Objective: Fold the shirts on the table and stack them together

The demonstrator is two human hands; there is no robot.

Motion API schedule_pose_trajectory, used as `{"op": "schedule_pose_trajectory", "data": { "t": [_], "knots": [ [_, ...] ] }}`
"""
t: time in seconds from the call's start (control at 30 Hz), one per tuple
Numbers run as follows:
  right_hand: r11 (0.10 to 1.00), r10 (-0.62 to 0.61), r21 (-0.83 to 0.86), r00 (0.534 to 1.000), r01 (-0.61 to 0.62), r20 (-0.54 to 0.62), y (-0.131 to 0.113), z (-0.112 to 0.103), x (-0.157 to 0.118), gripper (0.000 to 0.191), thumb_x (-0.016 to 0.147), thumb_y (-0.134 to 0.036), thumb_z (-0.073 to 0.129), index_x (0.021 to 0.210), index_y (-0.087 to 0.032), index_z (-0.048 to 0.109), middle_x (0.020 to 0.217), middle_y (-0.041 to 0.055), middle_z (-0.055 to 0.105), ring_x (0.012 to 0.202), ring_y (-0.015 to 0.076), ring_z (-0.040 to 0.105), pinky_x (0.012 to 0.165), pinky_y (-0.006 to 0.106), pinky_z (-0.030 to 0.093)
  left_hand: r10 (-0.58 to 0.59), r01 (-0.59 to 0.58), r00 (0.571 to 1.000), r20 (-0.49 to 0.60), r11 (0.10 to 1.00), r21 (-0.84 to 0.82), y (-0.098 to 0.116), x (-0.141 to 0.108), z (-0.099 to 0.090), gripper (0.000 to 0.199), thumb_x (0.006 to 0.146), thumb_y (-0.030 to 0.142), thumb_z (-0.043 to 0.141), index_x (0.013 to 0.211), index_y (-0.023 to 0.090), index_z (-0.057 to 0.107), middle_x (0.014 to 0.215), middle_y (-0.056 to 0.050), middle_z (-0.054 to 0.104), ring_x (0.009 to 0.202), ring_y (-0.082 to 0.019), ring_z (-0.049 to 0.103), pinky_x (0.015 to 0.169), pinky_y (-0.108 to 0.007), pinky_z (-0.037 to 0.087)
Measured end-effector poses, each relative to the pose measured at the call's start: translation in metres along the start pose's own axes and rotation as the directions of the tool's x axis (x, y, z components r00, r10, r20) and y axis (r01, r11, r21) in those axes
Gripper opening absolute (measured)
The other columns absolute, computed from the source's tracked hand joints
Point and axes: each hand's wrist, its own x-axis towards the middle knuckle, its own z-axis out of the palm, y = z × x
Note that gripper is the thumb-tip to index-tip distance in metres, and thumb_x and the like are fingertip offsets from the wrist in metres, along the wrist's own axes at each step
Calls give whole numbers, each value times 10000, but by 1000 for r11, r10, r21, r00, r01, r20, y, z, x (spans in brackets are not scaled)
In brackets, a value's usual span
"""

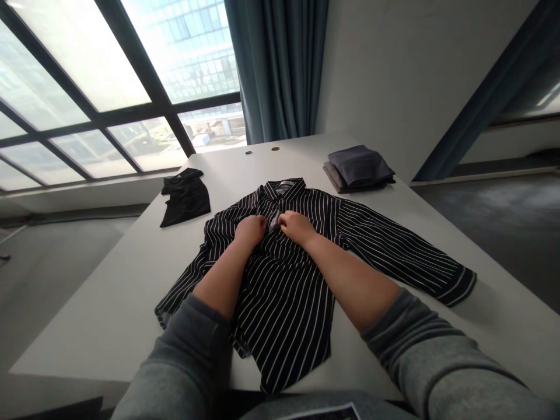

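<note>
A black shirt with white stripes (289,291) lies front up on the table, its collar (285,188) away from me. One sleeve (402,251) stretches out to the right; the other is bunched along the left side. Just below the collar, my left hand (251,229) is closed on the left edge of the front opening. Opposite it, my right hand (296,226) pinches the right edge. Between the two hands the front gapes slightly and a paler inside shows. My fingertips are partly hidden by the hands and cloth.
The white table (100,315) reaches back to a blue curtain (280,70) and a window. A crumpled black garment (187,197) lies at the left edge. Folded grey and dark clothes (359,168) are stacked at the back right. Two small round discs sit near the far edge.
</note>
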Motion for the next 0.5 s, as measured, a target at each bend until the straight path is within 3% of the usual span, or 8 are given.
{"op": "schedule_pose_trajectory", "data": {
  "t": [0.1,0.27,0.5],
  "knots": [
    [999,-20,47,997,23,-70,4,-2,1,129,908,-140,643,940,-194,756,1096,85,656,980,215,648,898,321,518,-49,49,997,62,999,9,0,6,9,271,975,322,554,1078,261,796,1117,-110,775,1026,-292,705,842,-355,508],
    [940,-193,242,959,242,-210,13,2,5,131,840,-81,646,852,-200,696,1214,77,652,1094,218,647,996,348,513,21,-19,999,49,998,-56,-12,1,17,180,927,269,634,1044,268,772,1099,-84,760,1009,-277,697,804,-338,493],
    [883,-220,373,953,284,-206,10,-2,2,171,862,-73,605,917,-203,701,945,27,707,813,172,620,847,319,507,15,-89,980,-197,925,-370,-16,-2,16,84,919,179,626,926,237,685,944,-35,740,871,-215,663,789,-314,466]
  ]
}}
